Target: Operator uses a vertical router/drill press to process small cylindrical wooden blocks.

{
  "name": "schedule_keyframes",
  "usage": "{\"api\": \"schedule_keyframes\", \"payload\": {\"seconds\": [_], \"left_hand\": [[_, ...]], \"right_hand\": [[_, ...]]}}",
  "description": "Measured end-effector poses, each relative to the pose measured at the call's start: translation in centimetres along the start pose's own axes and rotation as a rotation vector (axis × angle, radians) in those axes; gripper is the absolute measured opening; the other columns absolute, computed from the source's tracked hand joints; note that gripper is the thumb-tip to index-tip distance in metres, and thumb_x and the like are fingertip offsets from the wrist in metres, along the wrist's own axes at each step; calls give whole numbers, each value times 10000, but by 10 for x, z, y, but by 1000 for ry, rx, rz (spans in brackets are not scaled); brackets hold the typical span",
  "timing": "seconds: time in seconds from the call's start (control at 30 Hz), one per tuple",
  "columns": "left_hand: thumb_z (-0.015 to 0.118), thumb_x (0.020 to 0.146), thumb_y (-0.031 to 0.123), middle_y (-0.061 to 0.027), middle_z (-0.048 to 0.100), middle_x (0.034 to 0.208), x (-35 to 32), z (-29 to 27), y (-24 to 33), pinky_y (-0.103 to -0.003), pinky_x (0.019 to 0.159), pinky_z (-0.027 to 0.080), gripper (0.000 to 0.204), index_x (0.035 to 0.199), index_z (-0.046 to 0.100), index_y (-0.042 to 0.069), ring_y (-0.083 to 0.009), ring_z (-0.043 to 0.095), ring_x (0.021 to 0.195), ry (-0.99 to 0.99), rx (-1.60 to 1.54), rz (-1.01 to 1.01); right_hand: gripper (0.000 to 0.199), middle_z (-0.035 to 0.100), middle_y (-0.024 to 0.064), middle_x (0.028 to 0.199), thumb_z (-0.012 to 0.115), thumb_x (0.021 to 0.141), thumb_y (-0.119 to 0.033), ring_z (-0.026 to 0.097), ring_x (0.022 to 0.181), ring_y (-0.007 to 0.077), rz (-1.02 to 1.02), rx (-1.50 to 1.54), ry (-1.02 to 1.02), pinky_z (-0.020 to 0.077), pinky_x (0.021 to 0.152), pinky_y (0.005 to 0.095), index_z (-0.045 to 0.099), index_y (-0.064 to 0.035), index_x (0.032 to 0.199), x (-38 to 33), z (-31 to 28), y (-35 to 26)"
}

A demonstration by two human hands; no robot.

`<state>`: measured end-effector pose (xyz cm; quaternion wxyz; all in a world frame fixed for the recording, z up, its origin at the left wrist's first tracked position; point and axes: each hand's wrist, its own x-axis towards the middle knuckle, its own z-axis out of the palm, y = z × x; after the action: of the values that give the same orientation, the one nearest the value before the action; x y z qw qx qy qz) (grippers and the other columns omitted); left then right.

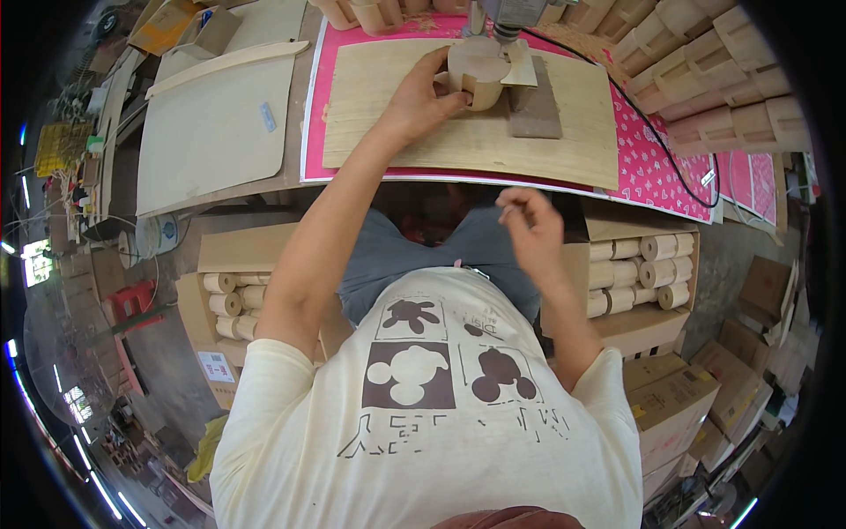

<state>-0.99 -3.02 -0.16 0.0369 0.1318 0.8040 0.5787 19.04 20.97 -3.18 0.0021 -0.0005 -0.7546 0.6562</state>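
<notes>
My left hand [420, 99] grips a pale wooden block [481, 66] with a rounded top and notched side, its thumb in front and fingers at the left. The block stands on a plywood board [397, 137], just below the metal spindle of a grey machine [509, 28]. Against its right side are small wooden guide pieces [522, 72] and a flat brown strip [535, 115]. My right hand [535, 231] is raised over my lap, near the table's front edge. Its fingers are loosely curled, slightly blurred, and I see nothing in them.
Stacked wooden blocks [705, 62] line the back right, beside a black cable [656, 132]. A pink patterned sheet [634, 167] lies under the board. Open cartons of wooden cylinders flank my legs at left [251, 256] and right [634, 317]. A grey panel [211, 132] covers the table's left.
</notes>
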Motion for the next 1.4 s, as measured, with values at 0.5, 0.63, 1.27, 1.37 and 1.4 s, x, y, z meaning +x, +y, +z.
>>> {"api": "schedule_keyframes", "payload": {"seconds": [0.5,0.63,1.27,1.37,1.4], "left_hand": [[1012,876,311,-181,657,1509,0,10,-12,-435,1098,581,1050,1708,448,9,-294,718,1250,-10,-49,150],[1025,869,311,-171,669,1470,-6,-1,-16,-423,1066,601,1018,1680,486,13,-286,736,1213,54,22,131],[1016,891,271,-185,659,1539,-3,3,-6,-423,1122,580,999,1696,482,14,-294,699,1317,25,120,107],[1016,891,284,-192,659,1539,-4,4,-2,-417,1117,578,1004,1697,481,18,-298,695,1319,24,127,101],[1016,891,284,-192,659,1539,-4,3,-3,-417,1117,578,1004,1697,481,18,-298,695,1319,25,129,104]], "right_hand": [[472,759,-42,1055,641,1152,-468,613,744,69,-306,185,192,430,611,251,756,-133,1465,297,-84,-225],[398,685,-64,885,644,1130,-517,525,651,67,-260,19,152,353,566,256,811,-181,1262,269,-27,-266],[291,799,133,1327,586,1214,-211,724,1031,136,-788,74,290,582,855,292,695,8,1370,171,-39,-144],[276,797,130,1312,602,1208,-222,719,1022,135,-815,58,307,571,833,289,705,-1,1339,173,-37,-147],[276,797,130,1312,602,1208,-222,719,1022,135,-818,60,307,571,833,289,705,-1,1339,177,-41,-152]]}}
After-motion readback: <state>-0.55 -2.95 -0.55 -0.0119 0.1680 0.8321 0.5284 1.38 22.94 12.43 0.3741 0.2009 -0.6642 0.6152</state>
